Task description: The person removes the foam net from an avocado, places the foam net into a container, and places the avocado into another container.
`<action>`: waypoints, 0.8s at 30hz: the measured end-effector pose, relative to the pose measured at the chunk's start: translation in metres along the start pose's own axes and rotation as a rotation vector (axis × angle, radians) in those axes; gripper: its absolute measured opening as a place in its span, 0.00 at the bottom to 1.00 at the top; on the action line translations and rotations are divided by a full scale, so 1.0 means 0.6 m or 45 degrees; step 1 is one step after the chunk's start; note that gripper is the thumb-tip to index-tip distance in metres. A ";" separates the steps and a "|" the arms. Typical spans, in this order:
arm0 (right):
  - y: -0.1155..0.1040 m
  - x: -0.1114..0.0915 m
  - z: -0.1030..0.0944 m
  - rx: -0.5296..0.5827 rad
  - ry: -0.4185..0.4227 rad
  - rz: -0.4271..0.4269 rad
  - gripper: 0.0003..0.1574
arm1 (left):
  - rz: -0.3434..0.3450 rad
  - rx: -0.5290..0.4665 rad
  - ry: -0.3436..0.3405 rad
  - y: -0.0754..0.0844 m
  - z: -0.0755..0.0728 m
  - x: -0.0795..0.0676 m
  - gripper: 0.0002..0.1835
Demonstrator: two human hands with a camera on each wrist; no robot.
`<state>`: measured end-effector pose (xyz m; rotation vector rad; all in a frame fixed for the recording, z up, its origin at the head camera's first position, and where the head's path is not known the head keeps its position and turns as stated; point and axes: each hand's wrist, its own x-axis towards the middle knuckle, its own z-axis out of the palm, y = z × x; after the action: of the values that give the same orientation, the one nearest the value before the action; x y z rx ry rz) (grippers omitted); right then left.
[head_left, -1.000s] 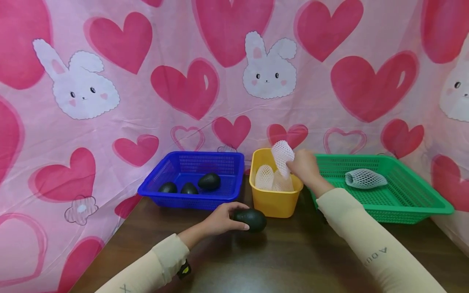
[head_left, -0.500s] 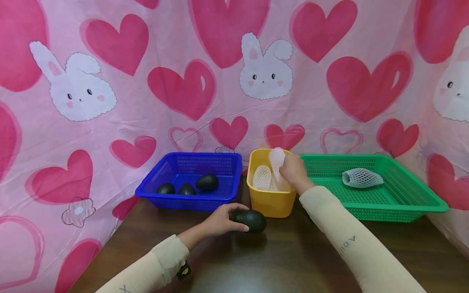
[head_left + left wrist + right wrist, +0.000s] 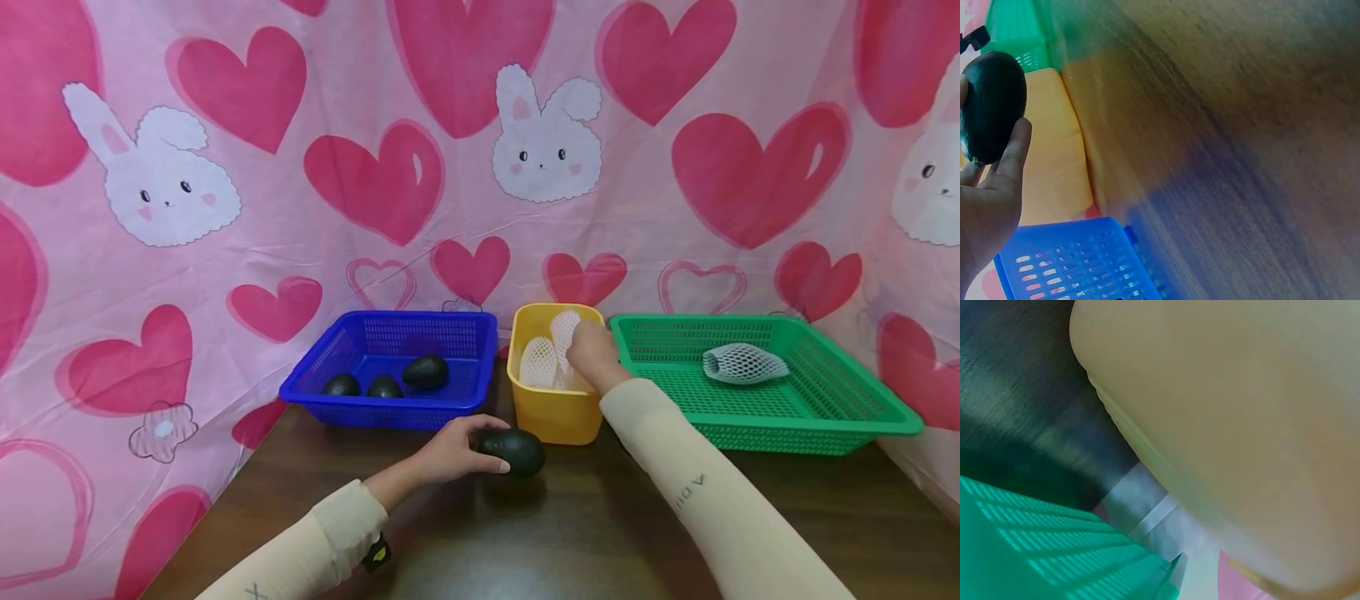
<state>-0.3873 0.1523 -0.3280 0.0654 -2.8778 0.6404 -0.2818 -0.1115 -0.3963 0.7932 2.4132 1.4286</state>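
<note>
My left hand [image 3: 453, 451] grips a dark avocado [image 3: 517, 452] just in front of the yellow bin [image 3: 555, 417]. In the left wrist view, the fingers and thumb hold the avocado [image 3: 994, 103] around its sides. Over the yellow bin, my right hand [image 3: 596, 354] pinches a white foam net sleeve [image 3: 564, 333]; its fingertips are hidden behind the hand. Another foam net [image 3: 538, 362] leans inside the bin to the left. The right wrist view is mostly filled by the sleeve [image 3: 1222, 425], and the hand is out of sight there.
At the left stands a blue basket [image 3: 352, 408] with several avocados [image 3: 426, 372] in it. A green basket [image 3: 795, 433] on the right holds one netted piece [image 3: 745, 364]. All stand on a dark wooden table [image 3: 600, 533] before a pink cloth with hearts and rabbits.
My right hand has moved left and lower, taking the foam net sleeve from above the yellow bin down into its opening. The left hand and avocado have stayed put.
</note>
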 end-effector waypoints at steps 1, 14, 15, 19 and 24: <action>-0.001 0.001 0.002 -0.018 -0.010 0.003 0.06 | -0.002 -0.002 -0.001 0.000 0.000 0.000 0.25; -0.007 0.006 0.015 -0.185 -0.058 0.038 0.08 | 0.009 -0.007 0.003 0.000 -0.002 0.000 0.26; -0.007 0.006 0.015 -0.191 -0.065 0.047 0.08 | 0.014 -0.005 0.002 0.000 -0.003 -0.001 0.26; -0.011 0.006 0.014 -0.212 -0.078 0.075 0.11 | 0.015 0.001 0.003 -0.001 -0.004 -0.001 0.26; -0.018 0.005 0.013 -0.244 -0.092 0.094 0.12 | 0.018 -0.003 0.008 -0.002 -0.004 0.001 0.26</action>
<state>-0.3905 0.1394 -0.3298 -0.0467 -3.0079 0.3793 -0.2840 -0.1137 -0.3962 0.8077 2.4149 1.4405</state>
